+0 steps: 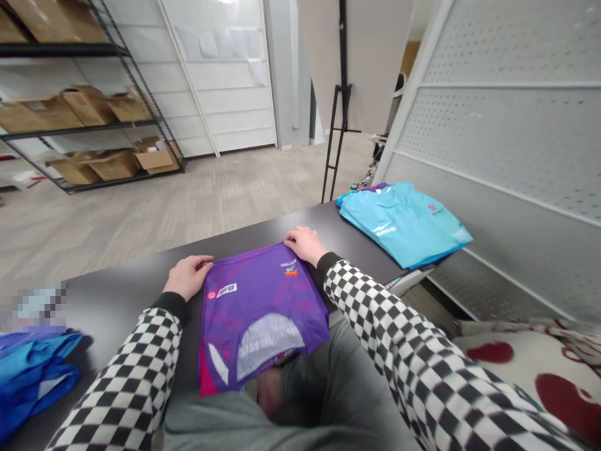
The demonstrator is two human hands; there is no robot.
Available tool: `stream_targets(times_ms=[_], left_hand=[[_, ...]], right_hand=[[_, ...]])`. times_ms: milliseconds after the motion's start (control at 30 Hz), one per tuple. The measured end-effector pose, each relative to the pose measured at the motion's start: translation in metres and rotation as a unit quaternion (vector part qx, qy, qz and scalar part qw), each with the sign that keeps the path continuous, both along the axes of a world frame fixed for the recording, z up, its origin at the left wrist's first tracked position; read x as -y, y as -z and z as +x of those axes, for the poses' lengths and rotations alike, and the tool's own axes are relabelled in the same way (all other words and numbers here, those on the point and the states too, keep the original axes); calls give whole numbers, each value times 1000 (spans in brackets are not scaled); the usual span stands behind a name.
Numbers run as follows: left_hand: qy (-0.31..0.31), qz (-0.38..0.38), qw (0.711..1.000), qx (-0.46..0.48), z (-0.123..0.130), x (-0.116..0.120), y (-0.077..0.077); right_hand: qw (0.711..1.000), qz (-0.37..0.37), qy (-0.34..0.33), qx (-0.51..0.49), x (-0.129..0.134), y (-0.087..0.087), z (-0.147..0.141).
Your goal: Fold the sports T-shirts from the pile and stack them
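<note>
A purple jersey (258,291) lies folded in front of me on the dark table, with small printed logos and a grey patch at the neck opening. Its near edge hangs over the table edge towards my lap. My left hand (188,277) is closed at the far left corner, thumb and fingers on the fabric. At the far right corner, my right hand (305,244) pinches the jersey's edge. Both sleeves are black-and-white checked.
Folded light-blue shirts (399,219) are stacked on the table (154,266) at the right end. Crumpled blue clothing (37,369) lies at the left. A perforated metal panel (507,138) rises at the right. Shelving with cardboard boxes (113,164) stands across the floor.
</note>
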State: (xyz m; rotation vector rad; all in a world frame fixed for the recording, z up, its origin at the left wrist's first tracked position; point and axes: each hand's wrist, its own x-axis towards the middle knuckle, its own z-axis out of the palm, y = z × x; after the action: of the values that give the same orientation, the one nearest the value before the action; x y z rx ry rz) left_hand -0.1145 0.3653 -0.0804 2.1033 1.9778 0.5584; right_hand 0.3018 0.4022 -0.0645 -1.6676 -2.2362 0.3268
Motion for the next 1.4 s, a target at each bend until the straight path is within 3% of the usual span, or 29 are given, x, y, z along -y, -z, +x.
stream_targets(times_ms=[167,267,333,367,433,500,600,733,867,967,1067,1167,1233,1333,1400], left_hand=[[-85,4,996,-21,3,-27,-7],[-117,69,990,-23,9,-26,-12],[-73,126,989,-2,15,-20,-13],[-23,134,991,9,19,-17,-12],[101,89,991,8,25,-11,-9],[176,11,984,-28,31,-7,-4],[136,-53,985,-90,34,3,0],[-25,-69,984,-162,27,48,-8],[-172,-123,952,-222,17,131,-32],[-142,-183,952,-200,16,184,-57],[-92,-122,975,-160,22,202,-72],[4,-4,991,-137,32,192,-63],[60,-7,989,-136,41,182,-45],[36,-72,984,-160,66,175,-17],[3,-91,985,-149,93,171,-8]], right_hand=[[997,14,71,2,-41,4,-3],[993,26,114,-7,-50,8,-4],[990,39,131,-27,-51,10,-3],[989,46,133,-41,-49,10,-2],[987,61,129,-75,-44,11,2],[984,79,119,-109,-36,12,7],[976,105,102,-159,-16,15,15],[967,126,78,-208,23,21,26],[963,142,66,-220,60,26,34],[962,153,59,-218,75,27,34],[962,160,57,-215,80,27,31],[961,158,69,-216,79,25,31],[959,156,73,-224,81,24,33],[954,163,71,-241,95,24,34],[950,177,53,-253,115,25,28]])
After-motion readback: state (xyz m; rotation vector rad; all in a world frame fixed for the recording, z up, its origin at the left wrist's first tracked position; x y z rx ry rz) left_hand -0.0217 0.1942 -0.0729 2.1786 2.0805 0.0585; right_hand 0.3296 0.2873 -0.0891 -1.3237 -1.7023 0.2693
